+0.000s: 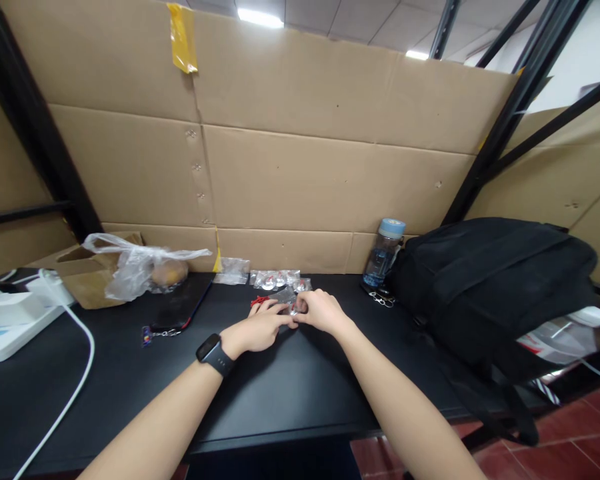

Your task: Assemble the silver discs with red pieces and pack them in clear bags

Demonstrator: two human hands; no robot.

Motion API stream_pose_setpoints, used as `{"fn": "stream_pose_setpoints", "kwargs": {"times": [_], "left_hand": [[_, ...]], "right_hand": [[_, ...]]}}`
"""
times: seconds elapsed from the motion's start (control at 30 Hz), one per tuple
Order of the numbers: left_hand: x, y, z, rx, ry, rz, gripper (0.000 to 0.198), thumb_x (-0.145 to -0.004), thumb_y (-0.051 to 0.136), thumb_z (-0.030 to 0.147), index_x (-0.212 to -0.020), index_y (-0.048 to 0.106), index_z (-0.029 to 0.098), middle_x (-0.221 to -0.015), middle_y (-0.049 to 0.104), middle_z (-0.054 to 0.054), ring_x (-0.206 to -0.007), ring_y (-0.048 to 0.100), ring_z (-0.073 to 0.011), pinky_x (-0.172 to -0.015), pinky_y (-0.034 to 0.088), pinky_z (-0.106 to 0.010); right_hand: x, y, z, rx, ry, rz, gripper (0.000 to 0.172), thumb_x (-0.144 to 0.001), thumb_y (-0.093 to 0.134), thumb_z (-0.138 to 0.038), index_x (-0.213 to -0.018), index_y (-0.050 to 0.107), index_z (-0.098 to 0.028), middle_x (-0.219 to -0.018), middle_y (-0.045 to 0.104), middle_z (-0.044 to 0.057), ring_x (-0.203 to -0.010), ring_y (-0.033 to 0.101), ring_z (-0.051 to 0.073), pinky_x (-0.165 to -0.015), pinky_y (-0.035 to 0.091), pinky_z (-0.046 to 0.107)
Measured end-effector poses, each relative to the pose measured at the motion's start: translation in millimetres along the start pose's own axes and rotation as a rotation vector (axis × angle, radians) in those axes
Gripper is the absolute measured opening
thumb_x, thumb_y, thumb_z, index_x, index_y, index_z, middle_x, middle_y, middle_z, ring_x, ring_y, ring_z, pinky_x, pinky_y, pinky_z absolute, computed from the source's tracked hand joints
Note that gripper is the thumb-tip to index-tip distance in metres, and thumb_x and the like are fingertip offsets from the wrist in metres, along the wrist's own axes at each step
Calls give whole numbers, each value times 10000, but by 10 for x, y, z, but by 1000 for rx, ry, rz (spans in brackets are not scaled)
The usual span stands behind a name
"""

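Note:
On the black tabletop, my left hand (263, 329) and my right hand (323, 311) meet over a small clear plastic bag (285, 295). Both hands have closed fingers pinching its near end, where something shiny with a touch of red shows. The fingers partly cover it, so I cannot make out the contents. Red cord-like pieces (261, 301) lie just beyond my left fingers. Behind the hands, several round shiny pieces in clear packets (276, 279) rest along the cardboard wall, with a flat clear packet (233, 271) to their left.
A water bottle (381, 253) and a black backpack (495, 287) stand at right. Leftward are a tied plastic bag (130, 270), a brown paper bag (87, 277), a dark pouch (183, 307) with a keychain, and a white power strip (17, 323) with a cable. A cardboard wall (290, 180) closes the back.

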State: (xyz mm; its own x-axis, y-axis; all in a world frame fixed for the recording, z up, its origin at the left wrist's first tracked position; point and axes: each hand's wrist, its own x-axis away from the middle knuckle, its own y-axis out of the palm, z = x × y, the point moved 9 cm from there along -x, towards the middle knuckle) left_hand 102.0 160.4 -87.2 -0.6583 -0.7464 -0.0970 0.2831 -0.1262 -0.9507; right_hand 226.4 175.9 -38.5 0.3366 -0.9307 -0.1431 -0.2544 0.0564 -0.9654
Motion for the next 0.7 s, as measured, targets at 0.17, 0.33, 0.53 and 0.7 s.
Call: {"fn": "stream_pose_setpoints", "kwargs": {"times": [0.17, 0.33, 0.53, 0.7], "left_hand": [[25, -30, 69, -20, 12, -16, 570, -836, 454, 83, -1233, 641, 446, -1560, 404, 26, -1464, 259, -343, -1139, 194, -671], [37, -41, 113, -49, 17, -54, 609, -819, 465, 68, -1252, 628, 463, -1597, 340, 43, -1477, 232, -341, -1139, 207, -661], [53, -40, 101, -13, -6, -89, 663, -820, 476, 64, -1277, 601, 528, -1616, 290, 88, -1498, 177, -350, -1142, 167, -682], [64, -51, 96, -39, -12, -94, 670, -807, 522, 65, -1289, 595, 525, -1639, 232, 69, -1503, 159, -351, -1147, 158, -670]], "right_hand": [[12, 17, -8, 85, 4, 15, 288, -854, 728, -386, -1092, 616, -269, -993, 723, 73, -906, 696, 280, -733, 462, 310], [-7, 52, -33, 164, 37, 39, 334, -918, 658, -356, -1213, 522, -278, -1026, 718, 101, -897, 707, 311, -734, 480, 349], [-81, 82, -67, 153, -3, 104, 347, -898, 714, -376, -1171, 526, -276, -1143, 672, 73, -1026, 659, 278, -747, 503, 315], [-157, 38, -99, 207, -49, 239, 335, -886, 736, -370, -1148, 563, -251, -1186, 628, 82, -1080, 599, 260, -749, 510, 295]]}}
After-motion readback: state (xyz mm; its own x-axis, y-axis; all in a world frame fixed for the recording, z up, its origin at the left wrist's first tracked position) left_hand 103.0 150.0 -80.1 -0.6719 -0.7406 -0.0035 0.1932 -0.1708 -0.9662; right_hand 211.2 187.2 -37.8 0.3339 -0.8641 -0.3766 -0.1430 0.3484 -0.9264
